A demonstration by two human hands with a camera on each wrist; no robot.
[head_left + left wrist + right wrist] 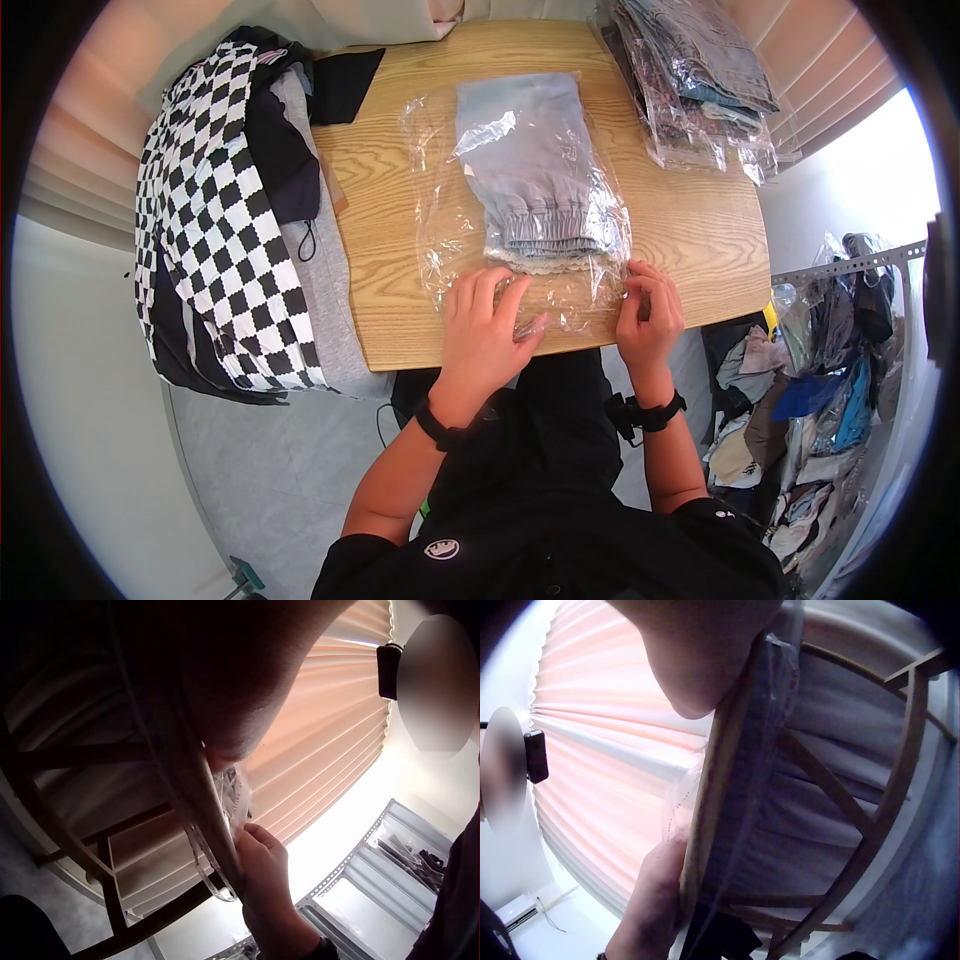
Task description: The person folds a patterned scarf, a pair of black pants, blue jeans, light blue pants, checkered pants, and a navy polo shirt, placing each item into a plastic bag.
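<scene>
A clear plastic bag (450, 215) lies flat on the wooden table (690, 225). Inside it is a folded pale blue-grey garment (530, 150) with a gathered elastic band and a lacy edge towards the person. My left hand (485, 325) rests on the bag's near end, fingers bent and spread, thumb pointing right. At the bag's near right corner, my right hand (650, 310) pinches the film between thumb and curled fingers. From below, the left wrist view has the right hand (266, 885) at the table edge, with loose film (206, 859) hanging over it.
Checkered cloth (215, 220) and dark and grey garments are heaped along the table's left side. A stack of bagged clothes (700, 75) sits at the back right. Right of the table, a metal rack (850, 265) stands by many packed garments (800, 400). Curtains (85, 150) hang behind.
</scene>
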